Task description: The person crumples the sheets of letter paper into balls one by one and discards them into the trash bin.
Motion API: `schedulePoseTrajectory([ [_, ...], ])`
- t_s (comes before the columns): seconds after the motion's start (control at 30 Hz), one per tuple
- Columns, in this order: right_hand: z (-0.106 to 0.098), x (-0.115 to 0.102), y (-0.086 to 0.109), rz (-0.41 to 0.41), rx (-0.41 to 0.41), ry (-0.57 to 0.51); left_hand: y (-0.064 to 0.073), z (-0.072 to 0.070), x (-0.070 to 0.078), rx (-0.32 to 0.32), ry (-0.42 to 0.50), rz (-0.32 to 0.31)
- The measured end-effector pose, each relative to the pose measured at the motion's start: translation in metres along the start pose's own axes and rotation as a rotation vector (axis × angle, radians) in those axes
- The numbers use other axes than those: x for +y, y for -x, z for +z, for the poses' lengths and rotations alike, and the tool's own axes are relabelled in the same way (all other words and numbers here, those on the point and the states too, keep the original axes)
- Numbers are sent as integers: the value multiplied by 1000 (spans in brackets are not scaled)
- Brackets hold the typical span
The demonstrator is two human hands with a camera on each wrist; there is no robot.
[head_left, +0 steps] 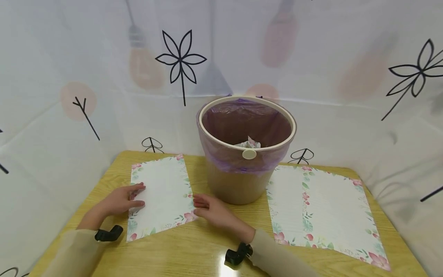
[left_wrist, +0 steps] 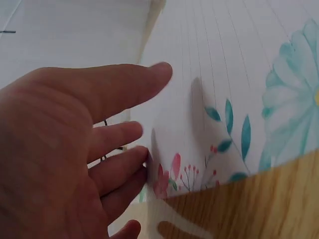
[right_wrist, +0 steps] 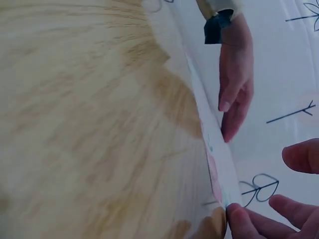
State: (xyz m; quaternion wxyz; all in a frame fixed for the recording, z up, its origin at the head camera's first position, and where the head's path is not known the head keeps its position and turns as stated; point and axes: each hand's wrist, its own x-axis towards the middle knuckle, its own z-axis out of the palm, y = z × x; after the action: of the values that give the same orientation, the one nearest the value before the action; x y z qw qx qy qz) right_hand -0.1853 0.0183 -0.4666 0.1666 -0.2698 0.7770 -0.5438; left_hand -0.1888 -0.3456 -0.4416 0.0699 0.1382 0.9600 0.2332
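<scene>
L hand (head_left: pixel 119 200): over L edge of sheet (head_left: pixel 160 198); thumb & fingers apart, not curled round anything. L wrist view: fingertips at paper's edge, thumb out over its face; can't tell if thumb touches.
R hand (head_left: pixel 216 211): at R edge of same sheet, nr its front corner; thumb stands off from fingers, no pinch. R wrist view: one fingertip against paper edge, thumb well clear of it.
Sheet: white w/ faint ruled lines, floral border (pink blooms, green/teal leaves); on table (head_left: pixel 180 254), L of bin (head_left: pixel 238 186), btwn the 2 hands.
Bin: upright, brownish, stands twd back of table, approx mid; cream rim (head_left: pixel 294 129) w/ small round tab (head_left: pixel 249 154) facing front.
Liner (head_left: pixel 221 156): thin purple plastic, folded down over outside of bin, also lining inside.
Crumpled paper (head_left: pixel 250 143): in bin, partly hidden by rim; floral print shows.
Other sheets (head_left: pixel 339 211): 2 pcs, same floral border, R of bin on table; right-hand one overlaps the other.
Table: yellowish wood grain, bright glare spot nr front.
Sleeves (head_left: pixel 282 256): beige, both arms; black unit (head_left: pixel 110 233) on each wrist.
Backdrop (head_left: pixel 110 46): white cloth, black line flowers, pale bulb/lamp shapes; behind table & along sides.
</scene>
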Motion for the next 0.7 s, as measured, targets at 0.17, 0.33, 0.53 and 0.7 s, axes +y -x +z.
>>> schedulePoseTrajectory([
  [0.17,4,-5,-8,15,14,40,-4,3,11,-36,-32,-22],
  [0.33,8,-7,-12,23,10,9,-6,6,21,-59,24,-41],
  [0.53,12,-9,-17,23,18,-43,-8,8,40,-58,99,-20],
  [0.7,12,-10,-21,-3,22,-111,-10,12,58,-57,129,-40],
])
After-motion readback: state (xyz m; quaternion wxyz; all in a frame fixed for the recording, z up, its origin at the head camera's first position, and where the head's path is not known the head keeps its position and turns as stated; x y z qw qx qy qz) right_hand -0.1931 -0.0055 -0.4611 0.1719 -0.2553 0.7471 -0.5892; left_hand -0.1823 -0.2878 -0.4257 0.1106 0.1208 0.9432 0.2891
